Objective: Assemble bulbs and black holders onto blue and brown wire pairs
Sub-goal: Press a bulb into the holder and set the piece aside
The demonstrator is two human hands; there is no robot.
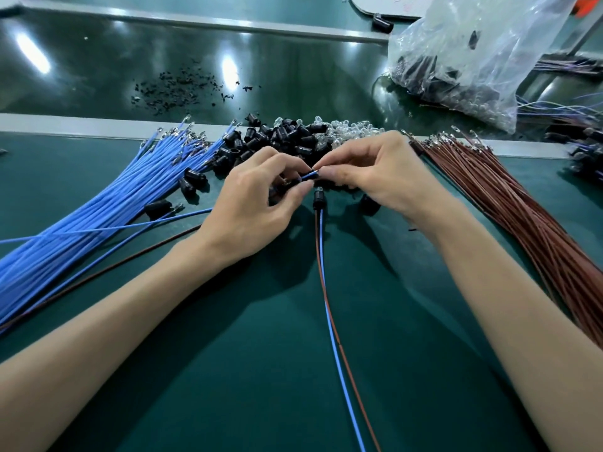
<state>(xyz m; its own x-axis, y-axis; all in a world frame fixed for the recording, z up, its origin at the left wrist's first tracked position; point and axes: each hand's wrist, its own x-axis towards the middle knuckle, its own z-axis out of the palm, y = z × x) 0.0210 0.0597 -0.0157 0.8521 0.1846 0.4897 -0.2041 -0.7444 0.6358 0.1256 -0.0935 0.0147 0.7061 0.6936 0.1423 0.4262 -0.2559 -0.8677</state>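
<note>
Three risks from here, all at the pinch in the middle of the worktop (293, 370). State of the grip first: left hand (254, 203) curled, thumb and forefinger nipping the end of a blue wire (306, 176), with something black, probably a holder (288, 187), tucked under the same fingers; right hand (375, 171) curled too, fingertips closed on the wire's metal tip, too small to tell if gripping a bulb as well. First risk, as judged: bending the thin tip, or missing the socket, if pushed in at an angle rather than straight along the wire. Second: dropping a small part into the heap of black holders (287, 135) and clear bulbs (352, 128) just behind, given so slight a grip. Third: snagging the finished pair (324, 288) lying just beneath, its holder end (318, 196) close under the fingers, if dragged by a wrist. As for the held wire end: raised a little off the worktop, between the blue bundle (98, 207) on the left and the brown bundle (522, 223) on the right; long axis running left to right, tilted slightly up toward the right; tip pointing right, at the right hand; tail apparently trailing off leftward beside a loose brown wire (130, 256). Finished pair, by contrast, lying lengthwise toward the person, holder end pointing away.
</note>
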